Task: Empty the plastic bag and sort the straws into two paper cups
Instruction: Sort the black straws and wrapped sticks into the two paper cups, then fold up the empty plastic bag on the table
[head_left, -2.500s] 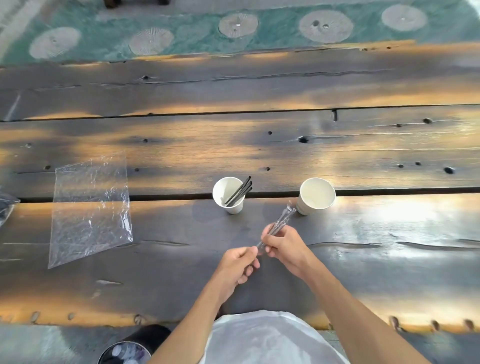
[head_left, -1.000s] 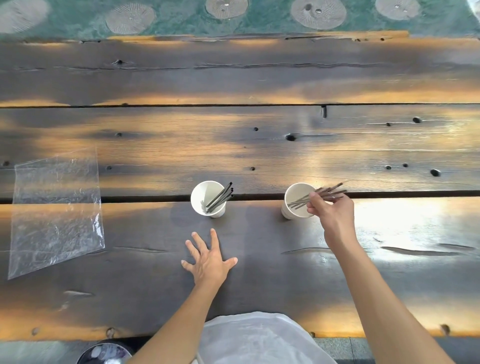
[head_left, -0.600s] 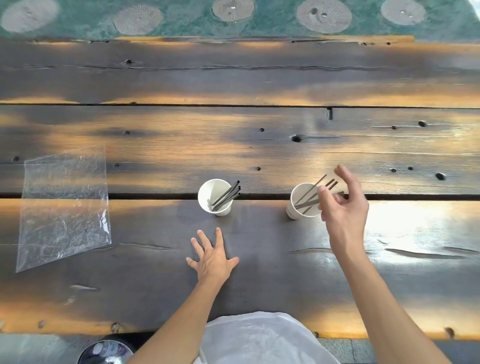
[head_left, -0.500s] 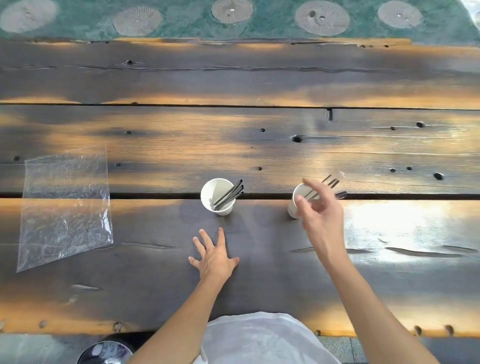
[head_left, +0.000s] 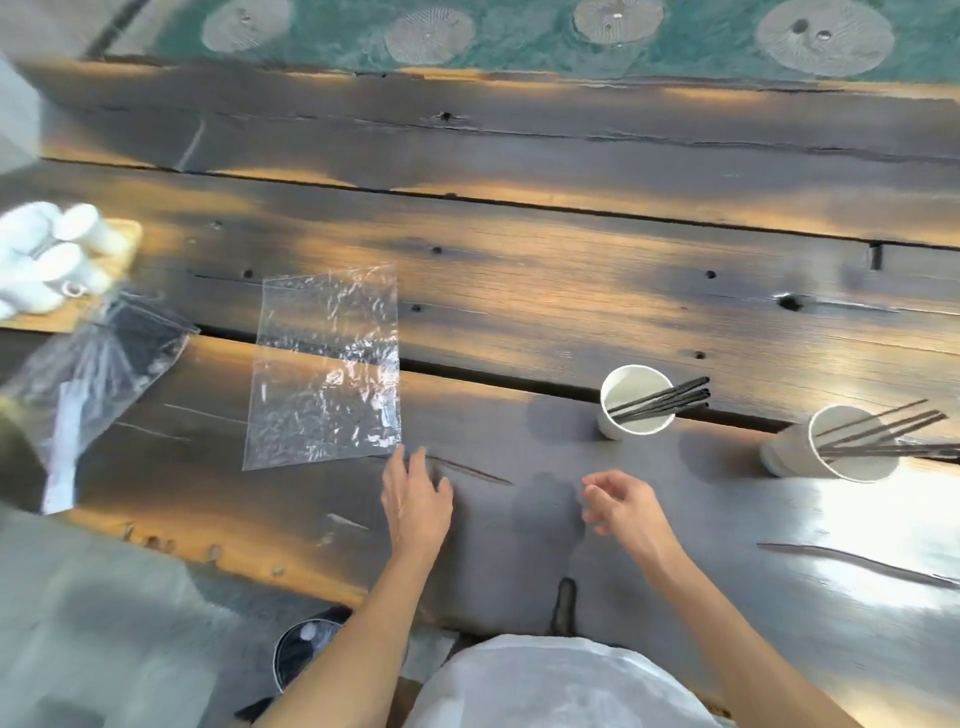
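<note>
An empty clear plastic bag (head_left: 324, 364) lies flat on the wooden table (head_left: 545, 291). My left hand (head_left: 415, 501) rests open on the wood, fingertips just at the bag's near right corner. My right hand (head_left: 621, 506) hovers over the table, empty, fingers loosely curled apart. A white paper cup (head_left: 631, 402) holds several black straws (head_left: 662, 402). Further right, a second paper cup (head_left: 826, 447) holds several thin brownish straws (head_left: 883, 434) that stick out to the right.
At the far left lies another plastic bag (head_left: 98, 364) with dark straws inside. Behind it a wooden tray (head_left: 111, 260) carries several white cups. A dark bin (head_left: 306, 649) stands below the table's near edge. Green patterned floor lies beyond the far edge.
My right hand let go of the brownish straws in the right cup and pulled back toward me. The view swung left, and my left hand now lies by the empty bag's corner.
</note>
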